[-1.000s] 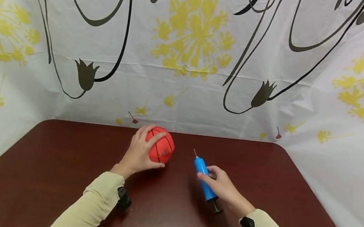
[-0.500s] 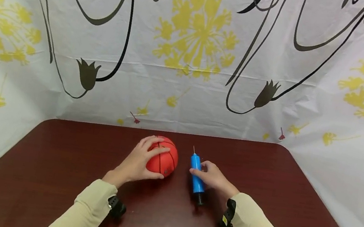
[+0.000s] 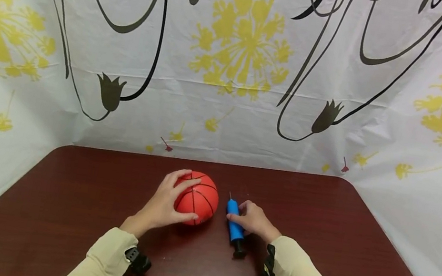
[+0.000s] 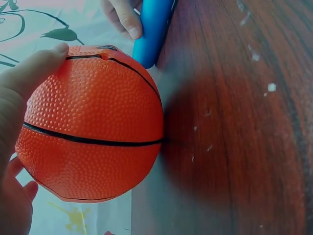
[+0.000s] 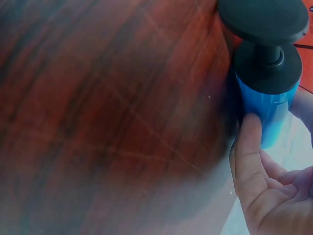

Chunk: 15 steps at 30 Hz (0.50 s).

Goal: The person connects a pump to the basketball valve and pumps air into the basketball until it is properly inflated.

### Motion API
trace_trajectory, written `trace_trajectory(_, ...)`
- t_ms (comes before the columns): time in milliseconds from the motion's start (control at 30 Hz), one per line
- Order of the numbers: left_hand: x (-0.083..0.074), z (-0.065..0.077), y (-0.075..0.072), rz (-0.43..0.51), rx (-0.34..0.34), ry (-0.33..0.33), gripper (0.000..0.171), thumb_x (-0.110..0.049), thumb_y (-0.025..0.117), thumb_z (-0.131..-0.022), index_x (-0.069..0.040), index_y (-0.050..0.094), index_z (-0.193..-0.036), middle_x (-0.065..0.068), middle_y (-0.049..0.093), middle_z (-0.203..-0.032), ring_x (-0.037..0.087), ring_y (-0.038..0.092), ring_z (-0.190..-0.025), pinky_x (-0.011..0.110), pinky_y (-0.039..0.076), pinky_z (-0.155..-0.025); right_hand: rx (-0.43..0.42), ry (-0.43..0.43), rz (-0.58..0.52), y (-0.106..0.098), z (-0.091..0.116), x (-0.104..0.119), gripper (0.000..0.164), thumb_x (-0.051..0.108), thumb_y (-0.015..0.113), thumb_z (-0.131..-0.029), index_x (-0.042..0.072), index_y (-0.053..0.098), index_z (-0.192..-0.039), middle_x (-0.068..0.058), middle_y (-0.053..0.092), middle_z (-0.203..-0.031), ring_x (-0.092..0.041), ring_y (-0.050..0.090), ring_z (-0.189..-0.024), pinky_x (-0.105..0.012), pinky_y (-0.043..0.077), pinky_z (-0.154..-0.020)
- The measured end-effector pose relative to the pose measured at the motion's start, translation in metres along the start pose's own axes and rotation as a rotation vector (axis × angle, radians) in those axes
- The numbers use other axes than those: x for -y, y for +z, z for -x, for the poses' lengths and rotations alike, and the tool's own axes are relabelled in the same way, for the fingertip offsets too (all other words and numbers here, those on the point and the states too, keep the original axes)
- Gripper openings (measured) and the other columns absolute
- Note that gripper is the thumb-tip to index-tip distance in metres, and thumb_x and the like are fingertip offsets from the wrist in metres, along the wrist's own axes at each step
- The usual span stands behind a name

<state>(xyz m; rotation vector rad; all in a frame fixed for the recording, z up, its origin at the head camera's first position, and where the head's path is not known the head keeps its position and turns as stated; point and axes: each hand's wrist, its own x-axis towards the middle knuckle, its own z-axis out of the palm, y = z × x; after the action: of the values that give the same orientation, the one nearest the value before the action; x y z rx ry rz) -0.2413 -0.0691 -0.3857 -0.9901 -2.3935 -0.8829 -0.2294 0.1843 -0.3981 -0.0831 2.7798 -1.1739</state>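
My left hand (image 3: pixel 159 204) grips a small orange-red toy basketball (image 3: pixel 201 200) from its left side, thumb below and fingers over the top. In the left wrist view, the pebbled ball (image 4: pixel 93 115) with black seams appears to touch the table, and a small hole-like spot (image 4: pixel 103 57) shows near its upper seam. To the right of the ball, my right hand (image 3: pixel 256 221) holds a blue ball pump (image 3: pixel 235 226) between thumb and fingers. The pump's thin needle (image 3: pixel 230 196) points away from me. Its black handle (image 5: pixel 264 19) is at the near end.
Both hands work over a dark reddish-brown table (image 3: pixel 75 211) with rounded far corners. A white sheet (image 3: pixel 222 128) printed with grey and yellow plants hangs behind and at both sides. Black wrist cameras (image 3: pixel 137 260) sit on both cuffs.
The left hand has brought the ball nearer and slightly right, turning it so the small spot no longer shows in the head view. The right hand has moved left and lower with the pump.
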Motion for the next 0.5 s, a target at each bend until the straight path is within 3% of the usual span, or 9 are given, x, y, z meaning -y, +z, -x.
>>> trace_trajectory(500, 0.0018, 0.0018, 0.0016, 0.077, -0.015, 0.003, 0.066, -0.031, 0.073, -0.068, -0.018, 0.047, -0.127, 0.008, 0.032, -0.135, 0.028, 0.022, -0.125, 0.050, 0.042, -0.081, 0.003, 0.003, 0.001, 0.0008, -0.0021, -0.0006, 0.048, 0.026, 0.065, -0.079, -0.006, 0.046, -0.110, -0.012, 0.054, -0.088, -0.017, 0.054, -0.066, -0.031, 0.049, -0.051)
